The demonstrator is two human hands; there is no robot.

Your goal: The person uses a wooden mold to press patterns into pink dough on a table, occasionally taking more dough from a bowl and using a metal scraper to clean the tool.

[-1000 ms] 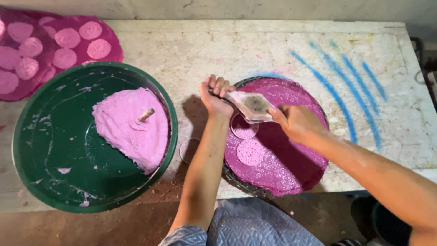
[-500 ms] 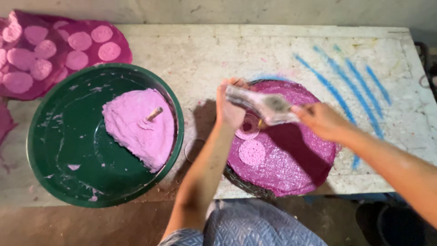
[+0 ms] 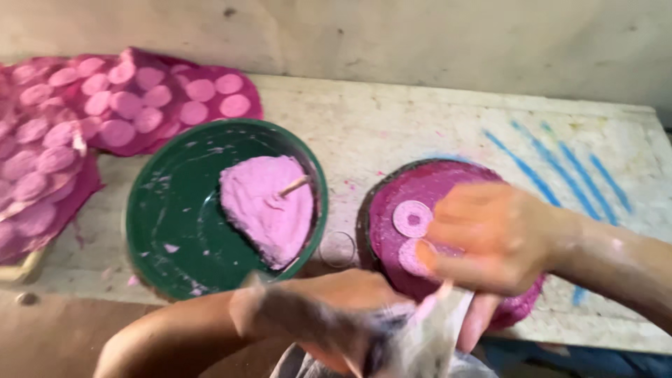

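a blurred pale bag (image 3: 427, 336) is gripped by both left hand (image 3: 336, 315) and right hand (image 3: 490, 245), low over the magenta tray (image 3: 392, 210), probably for squeezing; green bowl (image 3: 175, 224) of pink paste (image 3: 269, 203) kept beside.

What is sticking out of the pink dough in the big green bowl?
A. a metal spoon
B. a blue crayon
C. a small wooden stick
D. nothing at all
C: a small wooden stick pokes up at a slant from the pink dough, which sits to the right inside the green bowl.
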